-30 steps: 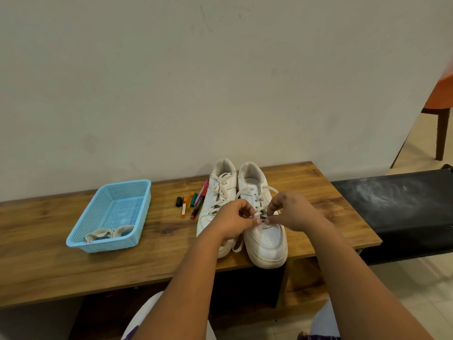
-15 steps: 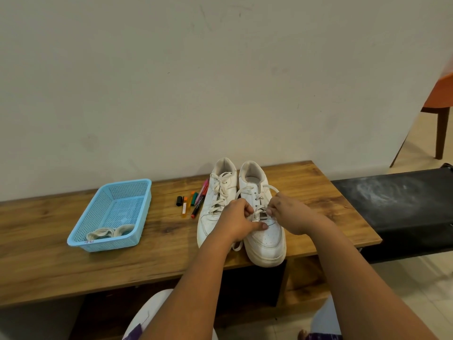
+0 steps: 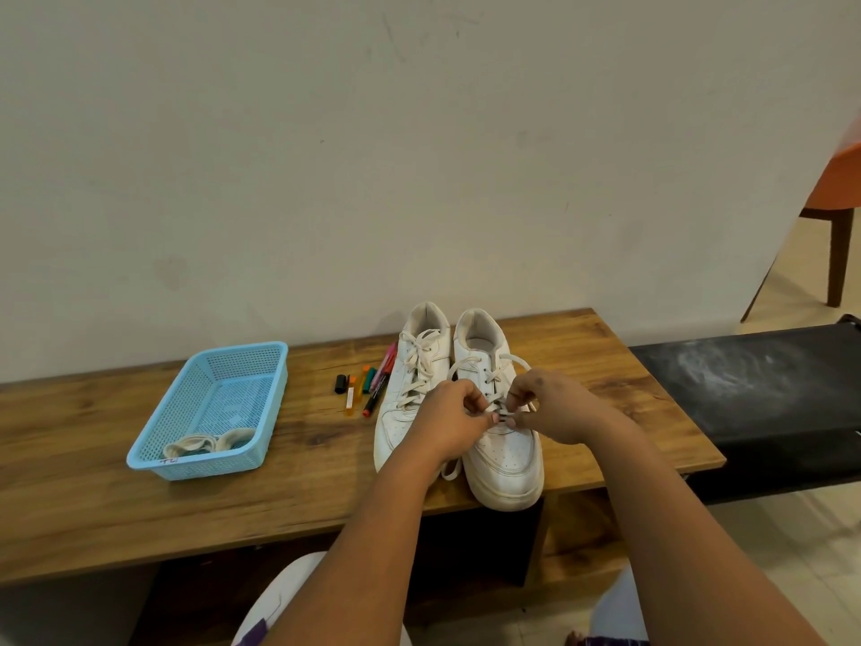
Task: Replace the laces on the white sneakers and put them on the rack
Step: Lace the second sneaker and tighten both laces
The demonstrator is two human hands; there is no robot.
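While the right hand pinches the lace, the left hand pinches beside it.

There is a single view, from a wide-angle camera worn on the person's head. It looks forward and down across the wooden bench toward a plain wall behind it. The forearms rise from the lower edge, so the bench sits near. Straight lines bow slightly toward the frame's edges. Floor shows at right.
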